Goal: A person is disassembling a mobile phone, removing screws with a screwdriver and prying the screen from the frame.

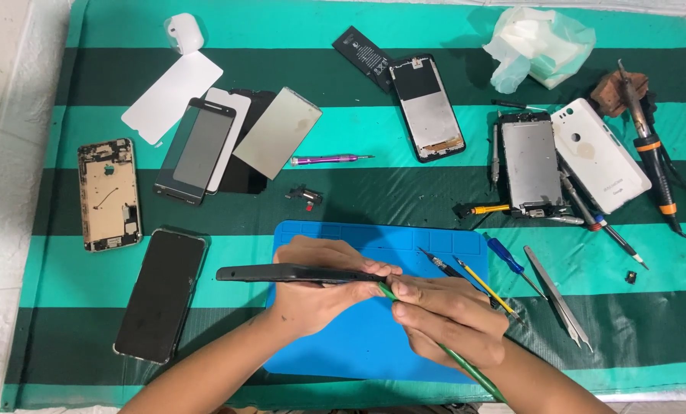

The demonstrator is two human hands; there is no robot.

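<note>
My left hand [312,295] holds a dark phone [297,274] on edge, level, just above the blue work mat [373,345], fingers closed around its underside. My right hand [450,318] pinches a thin green pry tool [450,356], its tip meeting the phone's right end at the seam. I judge the opening barely begun: the phone looks whole, with no gap that I can make out, though its edge-on angle hides the far side. The mat beneath my hands is mostly bare, giving room to turn the phone. To the right, near the mat's edge, lie a yellow-handled tool [485,285], a blue screwdriver [511,263] and tweezers [557,295]. Another black phone [161,295] lies flat to the left, well apart.
</note>
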